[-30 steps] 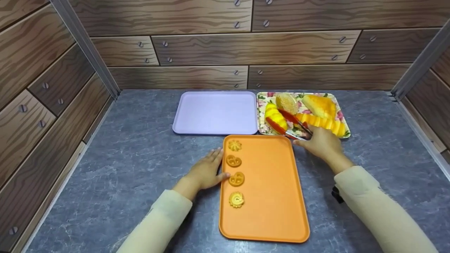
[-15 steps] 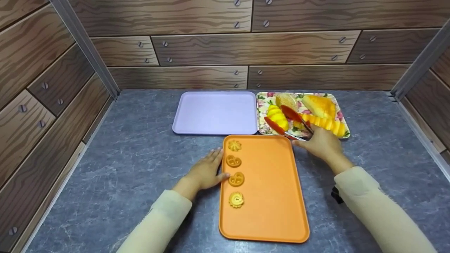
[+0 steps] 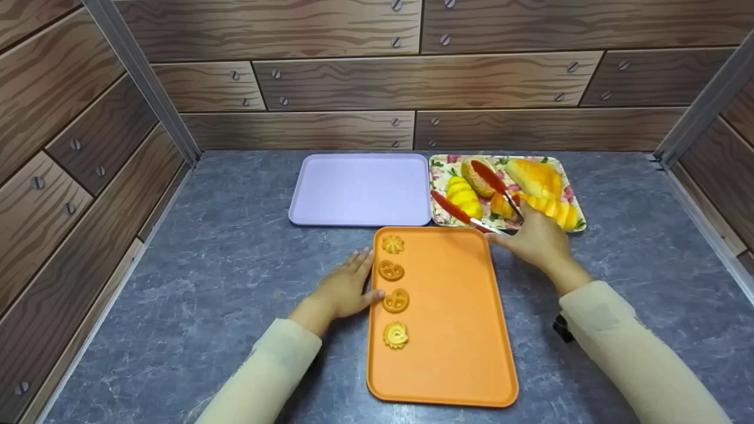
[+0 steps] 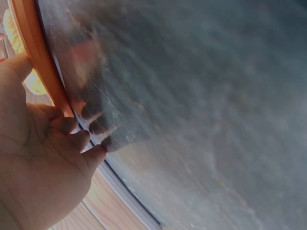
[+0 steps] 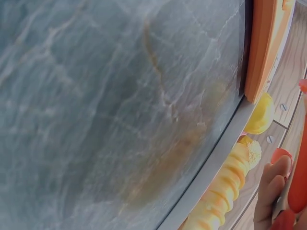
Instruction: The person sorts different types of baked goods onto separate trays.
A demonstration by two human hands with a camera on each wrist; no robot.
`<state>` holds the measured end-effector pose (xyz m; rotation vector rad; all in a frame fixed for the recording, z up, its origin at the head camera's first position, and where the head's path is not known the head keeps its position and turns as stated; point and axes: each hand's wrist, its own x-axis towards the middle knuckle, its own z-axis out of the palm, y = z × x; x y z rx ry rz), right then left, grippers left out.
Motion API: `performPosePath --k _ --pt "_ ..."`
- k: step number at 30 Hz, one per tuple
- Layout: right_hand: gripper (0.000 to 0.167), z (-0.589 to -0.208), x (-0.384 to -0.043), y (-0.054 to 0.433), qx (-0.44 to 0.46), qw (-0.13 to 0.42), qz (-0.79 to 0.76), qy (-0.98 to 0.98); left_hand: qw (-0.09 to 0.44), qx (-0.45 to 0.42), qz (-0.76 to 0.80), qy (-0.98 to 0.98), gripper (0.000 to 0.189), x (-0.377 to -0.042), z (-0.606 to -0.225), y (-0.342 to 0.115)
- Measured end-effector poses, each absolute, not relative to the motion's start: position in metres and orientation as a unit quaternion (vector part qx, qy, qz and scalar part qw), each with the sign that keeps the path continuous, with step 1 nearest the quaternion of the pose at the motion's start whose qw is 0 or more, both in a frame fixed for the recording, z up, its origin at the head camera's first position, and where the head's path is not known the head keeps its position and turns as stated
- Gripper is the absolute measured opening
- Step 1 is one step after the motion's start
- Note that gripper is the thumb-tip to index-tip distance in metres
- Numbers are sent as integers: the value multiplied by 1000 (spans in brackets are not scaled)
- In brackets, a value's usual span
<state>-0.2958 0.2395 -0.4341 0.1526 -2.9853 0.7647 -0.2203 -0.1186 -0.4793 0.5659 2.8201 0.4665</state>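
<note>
My right hand [image 3: 541,241] grips red-tipped tongs [image 3: 488,178], whose arms stand spread over the floral tray [image 3: 438,172]. One tip overlaps a seeded bun [image 3: 476,184]; the other lies left of a yellow segmented croissant [image 3: 464,199]. Nothing is pinched between the tips. A long ridged roll [image 3: 556,212] and a triangular bread slice [image 3: 533,176] share that tray. My left hand [image 3: 344,288] rests along the left edge of the orange tray [image 3: 453,318], thumb over its rim, fingers extended. Beside the thumb lies a pretzel [image 3: 396,300]. In the right wrist view the tongs [image 5: 298,177] show only partly.
A lilac tray [image 3: 360,188] lies at the back, left of the floral one. Another pretzel [image 3: 391,270], a flower-shaped cookie [image 3: 393,244] and a round scalloped cookie [image 3: 396,335] line the orange tray's left side. Wood-patterned walls [image 3: 353,82] enclose the grey table [image 3: 194,282].
The tongs' tips have spread apart, one moving up over the bun, the other left past the croissant. The bun now looks tilted. My left hand has stayed put.
</note>
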Motion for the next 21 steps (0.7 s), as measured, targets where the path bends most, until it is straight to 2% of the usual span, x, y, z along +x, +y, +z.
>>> performPosePath --k 9,16,21 --pt "116 -431 -286 232 65 44 264 -961 113 193 156 962 82 -221 -480 -119" --pt "109 -437 -275 219 107 70 262 -957 117 190 159 962 82 -221 -480 -118" --pt "105 -440 -268 210 137 64 260 -954 113 192 162 961 81 -221 -479 -118"
